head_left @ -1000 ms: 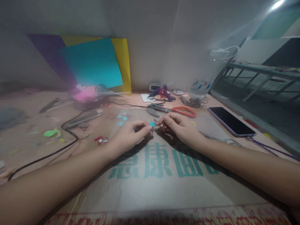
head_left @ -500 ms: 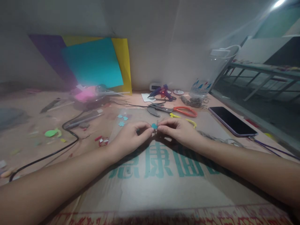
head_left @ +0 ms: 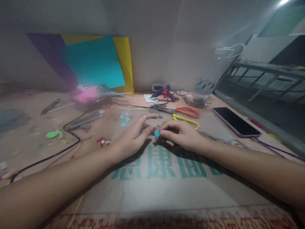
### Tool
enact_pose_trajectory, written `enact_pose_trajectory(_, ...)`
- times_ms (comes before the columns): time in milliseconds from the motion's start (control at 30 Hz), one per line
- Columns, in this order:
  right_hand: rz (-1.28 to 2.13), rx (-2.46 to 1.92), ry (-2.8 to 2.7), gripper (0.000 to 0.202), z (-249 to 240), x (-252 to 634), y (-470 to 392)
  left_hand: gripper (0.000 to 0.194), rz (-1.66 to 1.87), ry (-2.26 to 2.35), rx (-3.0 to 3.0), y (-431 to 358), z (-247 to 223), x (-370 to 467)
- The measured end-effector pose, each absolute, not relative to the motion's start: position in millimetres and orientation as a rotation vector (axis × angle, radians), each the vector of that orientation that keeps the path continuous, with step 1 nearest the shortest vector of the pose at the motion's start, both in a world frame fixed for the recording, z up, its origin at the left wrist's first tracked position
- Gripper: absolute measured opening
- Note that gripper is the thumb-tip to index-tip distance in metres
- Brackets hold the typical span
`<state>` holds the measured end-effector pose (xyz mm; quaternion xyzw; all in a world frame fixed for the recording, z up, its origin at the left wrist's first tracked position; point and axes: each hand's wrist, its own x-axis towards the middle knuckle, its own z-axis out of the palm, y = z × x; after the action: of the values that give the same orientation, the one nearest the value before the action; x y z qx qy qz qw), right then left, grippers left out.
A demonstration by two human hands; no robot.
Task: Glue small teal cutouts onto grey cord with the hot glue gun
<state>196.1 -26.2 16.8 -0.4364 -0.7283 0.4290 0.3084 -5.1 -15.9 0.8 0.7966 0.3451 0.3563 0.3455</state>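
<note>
My right hand [head_left: 182, 133] pinches a small teal piece [head_left: 157, 133] between thumb and fingertips, above the printed cardboard [head_left: 143, 194]. A thin greyish strand shows around the piece, but its exact form is too small to tell. My left hand [head_left: 137, 132] is open, its index finger stretched out and its thumb close to the piece. Whether that thumb touches it I cannot tell. Past the left fingers lie several little teal cut-outs [head_left: 123, 125], one of them flower-shaped.
Beyond the hands are orange-handled pliers [head_left: 187, 112], a yellow-handled tool [head_left: 190, 121] and a glue gun [head_left: 165, 93] with a red light. A phone [head_left: 235, 121] and braided cord [head_left: 214, 137] lie right. A black cable [head_left: 71, 144] and scraps lie left; coloured sheets [head_left: 95, 63] lean behind.
The left fingers have let go of the teal piece and spread, the index finger reaching forward. The right hand still holds the piece, now slightly lower and turned.
</note>
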Motion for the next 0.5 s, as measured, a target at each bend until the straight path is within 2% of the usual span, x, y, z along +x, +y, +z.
enact_pose_trajectory(67, 1.103, -1.1, -2.011, 0.018, 16.9, 195.7, -26.5, 0.042, 0.843, 0.767, 2.044, -14.5, -1.2, -4.5)
enact_pose_trajectory(167, 1.057, -1.066, -2.099, 0.015, 16.3, 196.7, -25.7, 0.039, 0.802, 0.712, 1.994, -12.6, -2.0, -3.3)
enact_pose_trajectory(333, 1.042, -1.065, -2.124, 0.014, 15.1, 198.8, -24.1, 0.025, 0.809, 0.894, 2.09, -14.4, 3.0, -3.2)
enact_pose_trajectory(500, 1.079, -1.229, -2.047, 0.019, 16.8, 198.3, -24.2, 0.024, 0.951, 1.113, 2.312, -17.2, 6.3, -4.7)
